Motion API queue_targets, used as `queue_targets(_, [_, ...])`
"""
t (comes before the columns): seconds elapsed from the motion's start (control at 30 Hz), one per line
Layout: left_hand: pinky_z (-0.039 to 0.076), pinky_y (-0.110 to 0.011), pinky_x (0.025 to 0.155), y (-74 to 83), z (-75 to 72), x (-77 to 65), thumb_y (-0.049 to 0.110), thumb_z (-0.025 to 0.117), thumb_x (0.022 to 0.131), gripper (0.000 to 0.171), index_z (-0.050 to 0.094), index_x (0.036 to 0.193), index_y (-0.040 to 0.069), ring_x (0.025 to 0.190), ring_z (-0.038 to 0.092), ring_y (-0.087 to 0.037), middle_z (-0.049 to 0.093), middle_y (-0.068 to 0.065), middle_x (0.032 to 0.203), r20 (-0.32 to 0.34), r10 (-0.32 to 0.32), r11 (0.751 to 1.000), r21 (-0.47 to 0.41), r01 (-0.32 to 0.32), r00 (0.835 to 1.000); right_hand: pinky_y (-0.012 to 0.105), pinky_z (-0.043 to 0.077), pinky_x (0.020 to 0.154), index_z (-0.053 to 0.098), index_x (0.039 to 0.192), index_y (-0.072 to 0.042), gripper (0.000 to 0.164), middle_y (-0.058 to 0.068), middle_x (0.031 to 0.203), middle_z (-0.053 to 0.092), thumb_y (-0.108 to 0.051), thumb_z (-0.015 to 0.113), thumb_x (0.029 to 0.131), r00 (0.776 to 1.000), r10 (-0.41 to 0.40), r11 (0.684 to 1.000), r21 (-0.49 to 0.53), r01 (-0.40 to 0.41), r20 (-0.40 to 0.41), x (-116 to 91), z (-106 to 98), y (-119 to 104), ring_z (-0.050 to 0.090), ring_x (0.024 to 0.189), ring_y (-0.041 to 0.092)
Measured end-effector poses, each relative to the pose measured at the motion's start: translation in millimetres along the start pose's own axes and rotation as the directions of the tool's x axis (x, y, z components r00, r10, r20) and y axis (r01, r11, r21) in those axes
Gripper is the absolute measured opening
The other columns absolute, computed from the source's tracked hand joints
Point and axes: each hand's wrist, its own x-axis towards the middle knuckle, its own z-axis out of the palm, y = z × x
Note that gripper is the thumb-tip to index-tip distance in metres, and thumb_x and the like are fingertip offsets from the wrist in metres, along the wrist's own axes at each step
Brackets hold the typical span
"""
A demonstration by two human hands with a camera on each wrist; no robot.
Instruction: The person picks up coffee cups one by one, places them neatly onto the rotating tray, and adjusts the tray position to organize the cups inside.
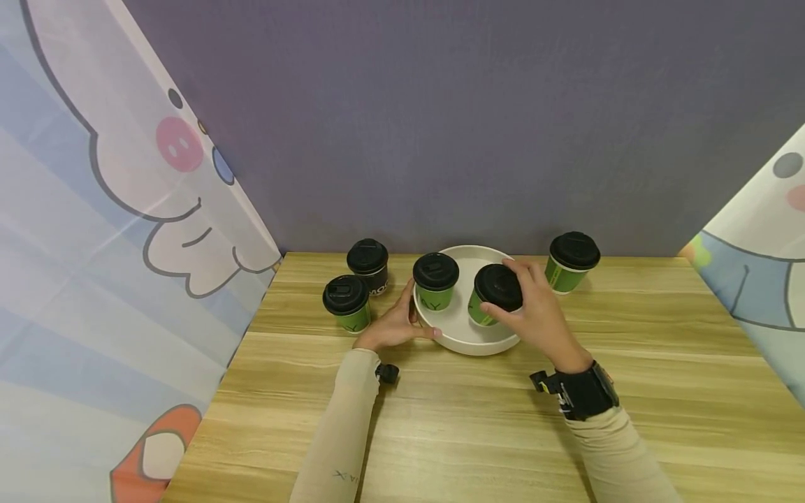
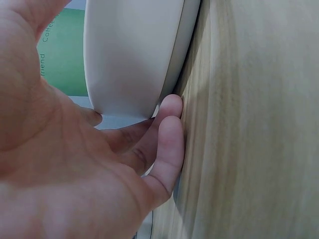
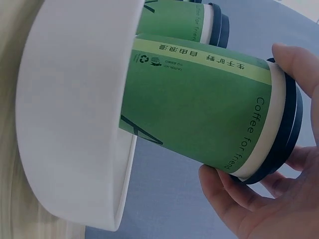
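Note:
My right hand [image 1: 541, 314] grips a green paper coffee cup [image 3: 199, 109] near its black lid [image 1: 499, 286], thumb on one side and fingers on the other. The cup's base is inside a round white tray [image 1: 465, 347], behind the tray wall in the right wrist view. A second green cup [image 1: 435, 297] with a black lid stands in the tray's left part. My left hand [image 1: 393, 325] holds the tray's left side, its thumb along the front wall and fingers further back. In the left wrist view, the lower fingers [image 2: 171, 142] curl close to the tabletop.
Left of the tray stand a green lidded cup [image 1: 354, 320] and a black lidded cup [image 1: 377, 281]. Another green cup [image 1: 564, 277] is at the back right. A grey wall panel [image 1: 472, 126] rises behind the wooden table [image 1: 453, 433], with printed cloth [image 1: 82, 279] at the left.

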Motion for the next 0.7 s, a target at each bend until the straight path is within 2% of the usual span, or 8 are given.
queue_targets(0.37, [0.038, -0.031, 0.075, -2.0, 0.0, -0.2, 0.038, 0.088, 0.080, 0.131, -0.014, 0.162, 0.039, 0.084, 0.045, -0.019, 0.048, -0.012, 0.097, -0.004, 0.033, 0.999, -0.012, -0.033, 0.999, 0.059, 0.043, 0.106, 0.044, 0.149, -0.003, 0.087, 0.022, 0.144, 0.044, -0.029, 0.090, 0.079, 0.995, -0.036, 0.999, 0.015, 0.035, 0.090, -1.7, 11.3, -7.0, 0.048, 0.133, 0.040])
queue_targets(0.7, [0.038, -0.029, 0.074, -1.9, -1.8, -1.5, 0.041, 0.086, 0.082, 0.130, -0.016, 0.163, 0.034, 0.081, 0.045, -0.017, 0.049, -0.011, 0.094, 0.013, 0.012, 1.000, -0.009, -0.012, 1.000, 0.054, 0.046, 0.105, 0.045, 0.149, -0.005, 0.088, 0.018, 0.142, 0.048, -0.031, 0.090, 0.079, 0.989, -0.087, 0.996, 0.016, 0.085, 0.117, -4.1, 23.3, -12.8, 0.053, 0.129, 0.037])
